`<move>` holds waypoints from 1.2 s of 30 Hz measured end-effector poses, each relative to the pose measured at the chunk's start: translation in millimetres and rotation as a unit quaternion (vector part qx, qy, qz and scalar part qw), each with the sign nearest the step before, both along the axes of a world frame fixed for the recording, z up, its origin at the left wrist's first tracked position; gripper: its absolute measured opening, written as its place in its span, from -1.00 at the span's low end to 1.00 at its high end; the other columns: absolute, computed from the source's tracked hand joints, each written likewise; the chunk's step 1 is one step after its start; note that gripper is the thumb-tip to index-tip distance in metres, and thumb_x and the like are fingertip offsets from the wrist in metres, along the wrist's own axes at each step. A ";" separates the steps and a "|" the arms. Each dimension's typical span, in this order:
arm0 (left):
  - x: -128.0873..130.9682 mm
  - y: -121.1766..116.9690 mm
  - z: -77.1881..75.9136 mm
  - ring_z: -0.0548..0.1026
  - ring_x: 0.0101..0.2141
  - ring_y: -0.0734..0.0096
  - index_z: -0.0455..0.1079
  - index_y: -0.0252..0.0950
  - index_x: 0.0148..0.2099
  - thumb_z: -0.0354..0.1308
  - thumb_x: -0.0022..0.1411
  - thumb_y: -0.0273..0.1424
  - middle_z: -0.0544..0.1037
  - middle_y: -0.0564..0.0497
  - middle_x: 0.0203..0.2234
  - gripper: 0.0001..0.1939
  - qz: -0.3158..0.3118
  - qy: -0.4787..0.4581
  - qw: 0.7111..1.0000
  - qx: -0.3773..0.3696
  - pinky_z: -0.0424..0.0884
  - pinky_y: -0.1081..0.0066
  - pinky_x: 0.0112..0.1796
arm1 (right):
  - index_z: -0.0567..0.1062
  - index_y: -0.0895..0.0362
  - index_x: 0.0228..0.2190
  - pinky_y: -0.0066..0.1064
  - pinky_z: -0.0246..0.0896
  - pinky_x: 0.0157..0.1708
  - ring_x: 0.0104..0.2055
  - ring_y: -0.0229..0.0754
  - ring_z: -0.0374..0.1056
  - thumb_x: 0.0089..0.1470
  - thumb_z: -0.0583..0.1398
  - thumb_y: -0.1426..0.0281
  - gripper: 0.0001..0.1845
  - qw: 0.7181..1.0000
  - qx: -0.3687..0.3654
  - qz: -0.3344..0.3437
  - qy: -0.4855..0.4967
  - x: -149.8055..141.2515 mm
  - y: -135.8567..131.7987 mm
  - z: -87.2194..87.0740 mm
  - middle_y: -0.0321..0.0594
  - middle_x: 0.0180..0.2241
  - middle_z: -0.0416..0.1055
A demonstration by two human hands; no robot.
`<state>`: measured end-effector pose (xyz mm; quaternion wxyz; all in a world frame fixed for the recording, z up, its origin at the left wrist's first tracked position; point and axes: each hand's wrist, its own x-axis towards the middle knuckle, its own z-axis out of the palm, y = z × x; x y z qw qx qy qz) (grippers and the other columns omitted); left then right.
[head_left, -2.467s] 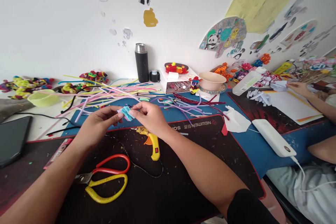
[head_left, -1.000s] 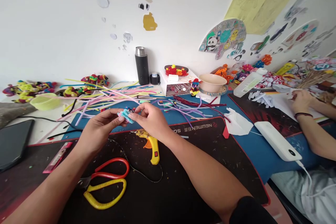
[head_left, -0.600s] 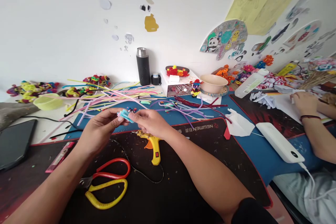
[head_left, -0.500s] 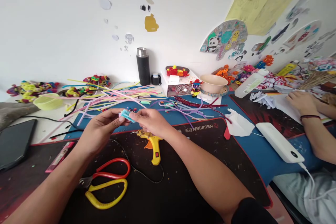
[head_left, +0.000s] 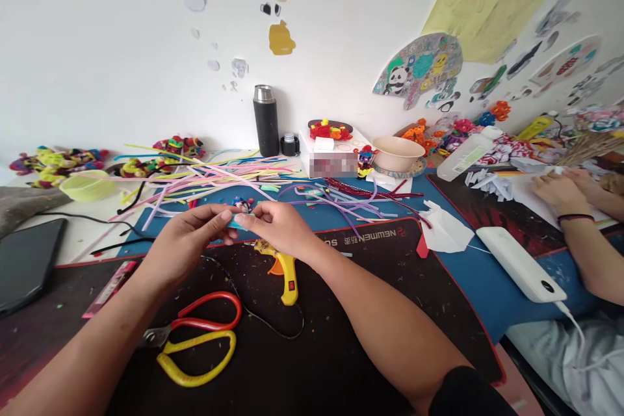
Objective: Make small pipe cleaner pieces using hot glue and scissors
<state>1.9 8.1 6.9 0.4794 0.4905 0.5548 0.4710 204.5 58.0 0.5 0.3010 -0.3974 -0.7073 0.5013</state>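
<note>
While both forearms are reaching in from the lower corners and converging above the front edge of the blue surface, the left hand (head_left: pixel 188 234) is curling its fingers and pressing its thumb against one end of a small light-blue piece (head_left: pixel 238 223). The right hand (head_left: pixel 279 224) is gripping the opposite end in a narrow pinch, its wrist angling inward. The piece is sitting between the two sets of fingertips, which are hiding most of its shape. Directly behind, a multicoloured fuzzy figure (head_left: pixel 242 205) is showing above the fingers. A yellow glue gun (head_left: pixel 289 276) with an orange trigger is lying on its side on the smooth black desk mat (head_left: pixel 312 364), just below the right hand. Scissors (head_left: pixel 221 354) with one red and one yellow looped handle are resting nearer the wearer. Beyond the hands, long, thin, fuzzy pipe cleaners (head_left: pixel 214 175) are overlapping in a loose, pastel heap.
</note>
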 end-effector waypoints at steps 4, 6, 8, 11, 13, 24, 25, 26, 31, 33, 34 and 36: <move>-0.5 0.2 1.2 0.63 -0.37 0.27 0.68 -0.24 -0.15 0.51 0.06 0.00 0.74 -0.08 -0.24 -0.54 0.034 -0.003 0.999 0.027 0.54 0.30 -0.21 | 0.51 0.09 -0.32 -0.42 -0.06 -0.56 -0.57 -0.31 0.12 0.13 0.35 -0.13 -0.47 0.996 -0.064 0.024 0.053 0.7 -0.4 3.6 -0.42 -0.58 0.25; -1.1 0.5 1.9 0.62 -0.38 0.29 0.68 -0.23 -0.16 0.52 0.05 0.00 0.74 -0.07 -0.24 -0.54 0.058 -0.010 0.997 0.039 0.54 0.31 -0.22 | 0.48 0.08 -0.29 -0.44 -0.01 -0.59 -0.62 -0.33 0.10 0.13 0.34 -0.15 -0.46 0.987 -0.124 0.045 0.091 1.5 -0.6 5.7 -0.45 -0.59 0.26; -1.9 1.1 2.0 0.62 -0.40 0.32 0.68 -0.21 -0.18 0.53 0.03 -0.02 0.74 -0.05 -0.23 -0.56 0.075 -0.020 0.996 0.046 0.54 0.33 -0.24 | 0.44 0.08 -0.31 -0.46 0.00 -0.63 -0.66 -0.35 0.08 0.15 0.33 -0.16 -0.45 0.979 -0.159 0.055 0.118 2.1 -0.5 6.5 -0.46 -0.61 0.26; -1.5 1.3 2.3 0.63 -0.41 0.32 0.68 -0.19 -0.19 0.54 0.01 -0.02 0.74 -0.03 -0.22 -0.57 0.081 -0.023 0.995 0.045 0.55 0.32 -0.25 | 0.42 0.08 -0.34 -0.48 -0.01 -0.65 -0.67 -0.37 0.09 0.19 0.31 -0.14 -0.47 0.975 -0.164 0.064 0.134 1.7 -0.3 4.9 -0.46 -0.61 0.28; 0.4 0.6 3.8 0.64 -0.40 0.30 0.69 -0.20 -0.20 0.55 -0.01 0.00 0.74 -0.03 -0.25 -0.56 0.078 -0.019 0.996 0.040 0.56 0.31 -0.24 | 0.43 0.09 -0.34 -0.48 0.00 -0.65 -0.67 -0.38 0.09 0.20 0.31 -0.12 -0.48 0.975 -0.159 0.070 0.137 0.6 -0.2 2.6 -0.46 -0.61 0.29; 8.6 -2.3 12.5 0.63 -0.43 0.36 0.72 -0.24 -0.25 0.61 -0.15 0.01 0.75 -0.06 -0.32 -0.49 0.070 -0.061 0.996 0.014 0.59 0.38 -0.26 | 0.49 0.11 -0.29 -0.50 0.10 -0.60 -0.66 -0.36 0.14 0.26 0.28 -0.07 -0.52 0.989 -0.086 0.048 0.114 -1.5 -1.8 -5.2 -0.46 -0.64 0.29; 8.1 -1.6 11.1 0.63 -0.43 0.37 0.72 -0.24 -0.25 0.62 -0.16 0.00 0.76 -0.07 -0.28 -0.49 0.070 -0.069 0.995 0.013 0.59 0.40 -0.26 | 0.49 0.11 -0.31 -0.50 0.10 -0.60 -0.67 -0.35 0.14 0.26 0.28 -0.07 -0.52 0.989 -0.083 0.046 0.114 -1.4 -2.0 -4.9 -0.46 -0.65 0.28; 7.6 -0.9 9.3 0.63 -0.43 0.39 0.73 -0.24 -0.25 0.63 -0.16 -0.01 0.77 -0.08 -0.24 -0.50 0.069 -0.076 0.995 0.011 0.59 0.41 -0.27 | 0.49 0.11 -0.33 -0.50 0.09 -0.61 -0.67 -0.35 0.14 0.26 0.28 -0.07 -0.52 0.989 -0.080 0.045 0.114 -1.3 -2.2 -4.5 -0.46 -0.65 0.28; 4.2 2.5 -0.7 0.65 -0.41 0.38 0.73 -0.24 -0.23 0.62 -0.10 -0.06 0.77 -0.10 -0.13 -0.54 0.060 -0.099 0.993 0.013 0.60 0.42 -0.24 | 0.48 0.11 -0.37 -0.50 0.05 -0.62 -0.68 -0.36 0.12 0.27 0.29 -0.02 -0.55 0.989 -0.081 0.038 0.119 -1.9 -0.8 -5.5 -0.46 -0.67 0.25; 2.9 2.8 -2.4 0.66 -0.40 0.35 0.74 -0.22 -0.21 0.62 -0.09 -0.06 0.78 -0.10 -0.16 -0.55 0.058 -0.092 0.994 0.019 0.62 0.39 -0.24 | 0.48 0.11 -0.36 -0.50 0.04 -0.63 -0.68 -0.36 0.12 0.29 0.29 0.02 -0.58 0.987 -0.092 0.038 0.123 -2.4 0.0 -6.5 -0.46 -0.67 0.25; 2.4 2.6 -2.6 0.67 -0.40 0.33 0.74 -0.21 -0.21 0.62 -0.09 -0.06 0.78 -0.10 -0.17 -0.55 0.057 -0.085 0.994 0.023 0.62 0.38 -0.24 | 0.49 0.11 -0.36 -0.50 0.04 -0.63 -0.68 -0.36 0.11 0.29 0.29 0.03 -0.60 0.986 -0.099 0.037 0.126 -2.7 0.2 -6.8 -0.46 -0.67 0.24; 1.9 1.9 -2.0 0.67 -0.41 0.29 0.74 -0.20 -0.20 0.61 -0.09 -0.05 0.78 -0.10 -0.20 -0.55 0.054 -0.070 0.996 0.031 0.64 0.34 -0.25 | 0.49 0.12 -0.36 -0.50 0.02 -0.65 -0.69 -0.36 0.10 0.29 0.30 0.06 -0.61 0.985 -0.114 0.033 0.129 -3.3 0.4 -7.1 -0.47 -0.67 0.22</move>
